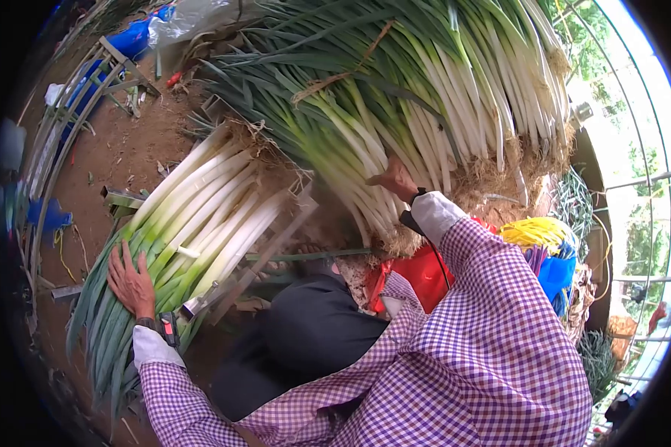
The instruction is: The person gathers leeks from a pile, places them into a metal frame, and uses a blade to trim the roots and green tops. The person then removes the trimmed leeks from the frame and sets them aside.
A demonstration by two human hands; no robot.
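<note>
A bundle of long green onions lies slanted on a metal frame, with its white stems and roots toward the upper right. My left hand rests on the green part of this bundle, its fingers spread. To the right is a large pile of green onions, roots facing right and down. At the pile's near edge, my right hand touches the white stems. Its thumb sticks out to the left, apart from the fingers, which are partly hidden against the stalks.
A red bag sits below the pile's roots. Beside it are a bundle of yellow ties and a blue bag. Bare soil with scraps of leaf spreads at the left. Metal hoops stand at the far left.
</note>
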